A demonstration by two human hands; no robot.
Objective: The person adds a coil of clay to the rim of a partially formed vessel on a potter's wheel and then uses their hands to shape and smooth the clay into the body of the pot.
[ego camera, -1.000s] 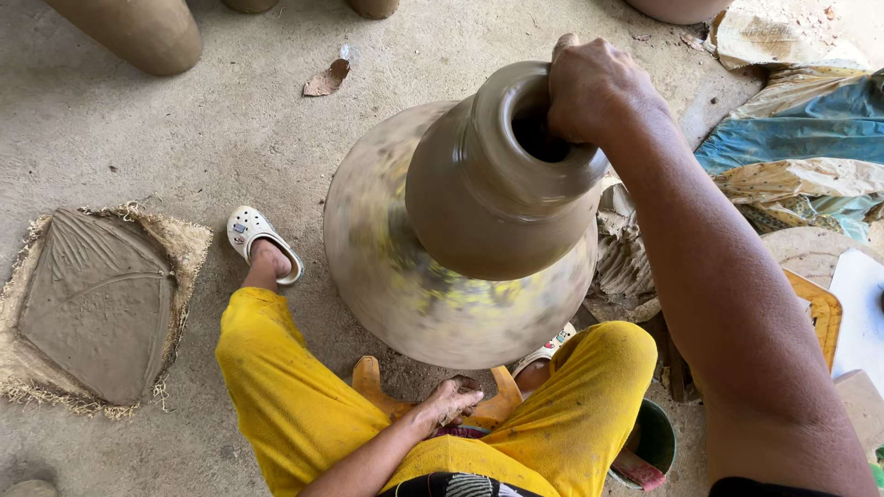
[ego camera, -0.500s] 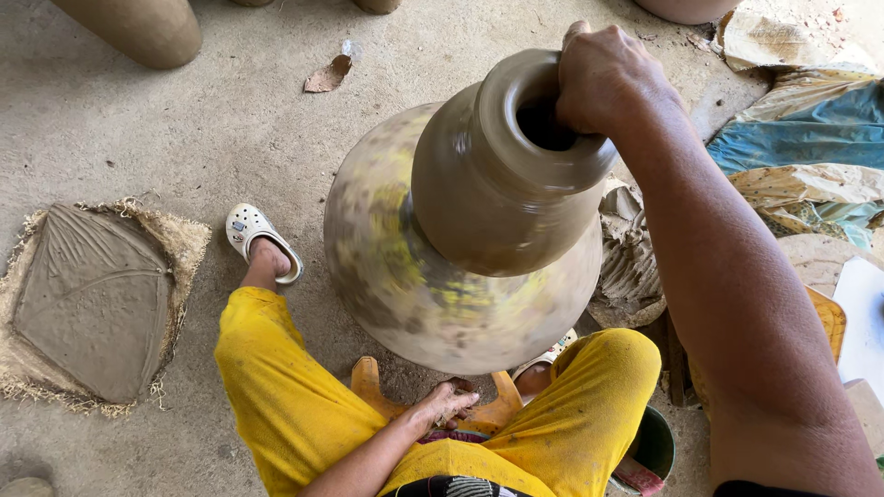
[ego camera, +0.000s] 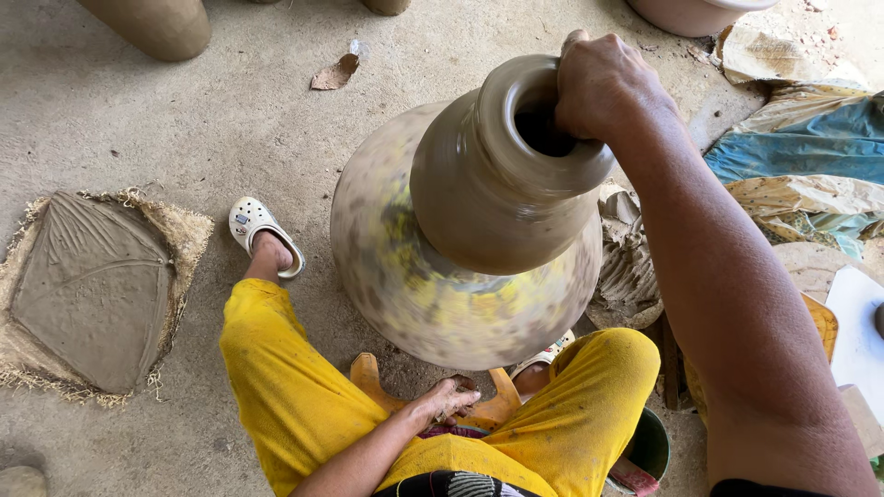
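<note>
Your right hand (ego camera: 603, 87) clenches the rim of the clay pot (ego camera: 502, 175), upper centre; shaping the neck seems underway; steady pressure next; your left hand (ego camera: 451, 398) rests loose, grasping nothing, at the bottom.

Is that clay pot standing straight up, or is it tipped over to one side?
Tipped. The clay pot leans, its mouth angled toward the right hand gripping the rim.

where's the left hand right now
In the head view the left hand sits low at centre, resting on the orange wooden stool between the yellow-trousered knees, just below the spinning wheel.
</note>
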